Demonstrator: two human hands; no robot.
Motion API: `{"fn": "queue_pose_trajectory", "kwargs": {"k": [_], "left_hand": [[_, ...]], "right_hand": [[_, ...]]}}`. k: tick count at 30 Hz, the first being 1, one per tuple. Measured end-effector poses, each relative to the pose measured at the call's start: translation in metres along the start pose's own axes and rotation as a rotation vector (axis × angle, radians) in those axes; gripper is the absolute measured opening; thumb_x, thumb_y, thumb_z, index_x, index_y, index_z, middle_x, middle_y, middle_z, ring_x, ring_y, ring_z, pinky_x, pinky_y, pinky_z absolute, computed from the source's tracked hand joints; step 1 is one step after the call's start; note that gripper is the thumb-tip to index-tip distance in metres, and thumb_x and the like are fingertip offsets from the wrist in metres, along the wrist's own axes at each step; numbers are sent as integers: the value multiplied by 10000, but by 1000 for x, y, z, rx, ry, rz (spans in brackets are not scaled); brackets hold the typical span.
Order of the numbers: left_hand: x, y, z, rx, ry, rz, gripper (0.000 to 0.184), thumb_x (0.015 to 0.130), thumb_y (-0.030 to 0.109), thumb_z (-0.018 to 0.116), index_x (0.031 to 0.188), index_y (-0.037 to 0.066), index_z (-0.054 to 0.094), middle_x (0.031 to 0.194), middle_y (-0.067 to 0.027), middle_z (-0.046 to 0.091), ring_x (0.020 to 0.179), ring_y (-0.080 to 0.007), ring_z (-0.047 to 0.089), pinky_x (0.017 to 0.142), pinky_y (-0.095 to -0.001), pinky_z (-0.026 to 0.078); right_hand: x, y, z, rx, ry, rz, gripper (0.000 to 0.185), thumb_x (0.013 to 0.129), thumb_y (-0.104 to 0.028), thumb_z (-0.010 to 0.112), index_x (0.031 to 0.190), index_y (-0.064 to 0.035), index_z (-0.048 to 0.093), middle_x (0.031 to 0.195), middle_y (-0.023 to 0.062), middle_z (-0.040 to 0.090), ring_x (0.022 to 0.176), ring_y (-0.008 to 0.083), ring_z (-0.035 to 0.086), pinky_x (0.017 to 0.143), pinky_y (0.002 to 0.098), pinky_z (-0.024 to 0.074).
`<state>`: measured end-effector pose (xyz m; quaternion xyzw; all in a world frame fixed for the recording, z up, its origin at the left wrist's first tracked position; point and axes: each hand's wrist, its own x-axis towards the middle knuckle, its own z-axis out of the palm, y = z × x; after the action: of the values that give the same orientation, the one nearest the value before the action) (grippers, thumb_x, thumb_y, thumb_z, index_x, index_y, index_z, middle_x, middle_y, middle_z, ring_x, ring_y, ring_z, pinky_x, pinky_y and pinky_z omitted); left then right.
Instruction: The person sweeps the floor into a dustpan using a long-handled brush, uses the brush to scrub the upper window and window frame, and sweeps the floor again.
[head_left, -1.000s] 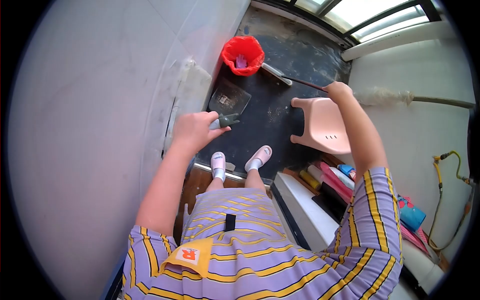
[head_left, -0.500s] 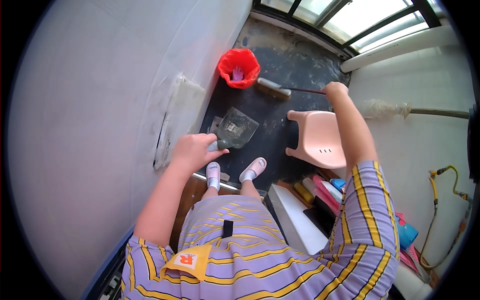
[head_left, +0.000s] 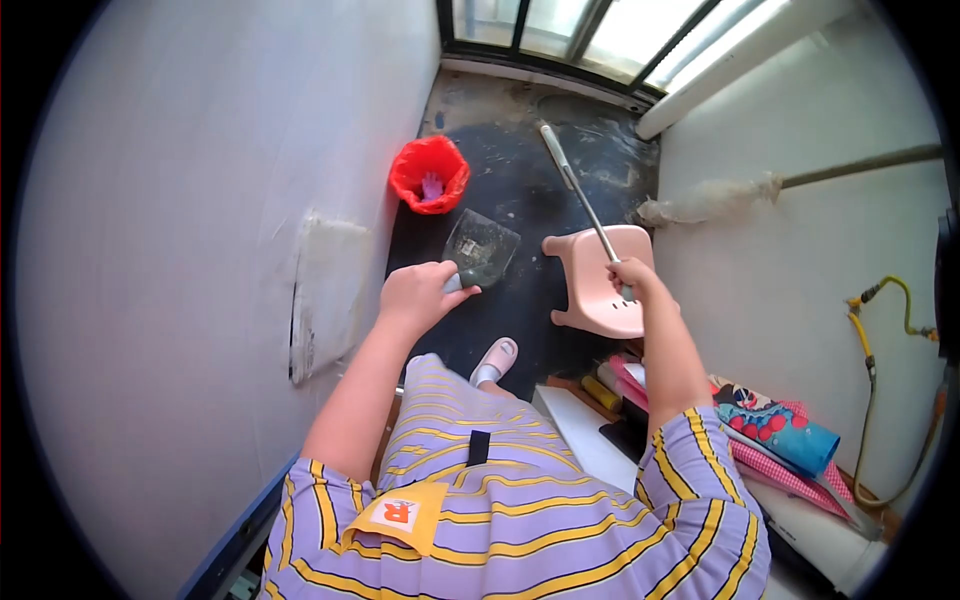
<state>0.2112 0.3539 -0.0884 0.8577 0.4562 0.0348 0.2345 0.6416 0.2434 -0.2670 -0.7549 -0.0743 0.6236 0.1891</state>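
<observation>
The left grip is wrapped around the handle of a dustpan, its pan over the dark floor; the right grip clasps a broom above a pink stool. Beyond the dustpan stands a red-lined bin, a purple glove inside

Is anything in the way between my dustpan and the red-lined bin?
Nothing visible is: only dark floor shows between the dustpan in your left hand and the red-lined bin. The pink stool and the broom in your right hand are off to the right.
</observation>
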Motion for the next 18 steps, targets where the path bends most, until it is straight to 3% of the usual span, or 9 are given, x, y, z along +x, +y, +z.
{"fn": "queue_pose_trajectory", "kwargs": {"k": [1,5,10,12,15,18], "left_hand": [[12,9,3,8,-4,15,434,810,551,703,778,124,627,732,-79,655,707,-315,649,597,-425,499],[61,21,16,16,7,75,437,811,542,702,773,115,616,739,-80,658,705,-313,651,600,-425,504],[137,37,22,34,-22,149,434,810,530,703,771,109,604,714,-84,654,688,-306,653,593,-420,505],[170,34,28,57,-35,188,438,806,531,705,770,108,603,700,-87,651,674,-304,653,589,-415,507],[219,24,36,49,-52,210,436,803,531,710,767,110,602,702,-84,652,678,-300,656,587,-414,509],[253,19,32,52,-89,224,436,800,527,715,769,107,601,702,-85,651,680,-297,657,582,-407,508]], "right_hand": [[-10,0,6,194,0,15,194,984,-151,539,851,-10,552,652,52,517,474,131,452,424,273,406],[-15,0,-4,272,118,14,197,990,-152,520,844,-22,538,667,52,507,498,149,475,446,307,444],[24,-2,-35,-49,254,-11,78,941,-81,506,951,-7,527,650,91,525,483,203,512,422,365,441],[49,-5,-30,-123,302,-22,162,889,-25,482,1040,22,516,640,127,530,483,244,540,412,388,441],[89,-16,-8,121,204,-34,224,915,-36,452,1133,-21,503,664,89,506,457,220,479,404,374,421],[86,-60,34,453,100,45,223,987,-84,411,1193,-117,490,698,23,478,464,127,444,383,272,394]]}}
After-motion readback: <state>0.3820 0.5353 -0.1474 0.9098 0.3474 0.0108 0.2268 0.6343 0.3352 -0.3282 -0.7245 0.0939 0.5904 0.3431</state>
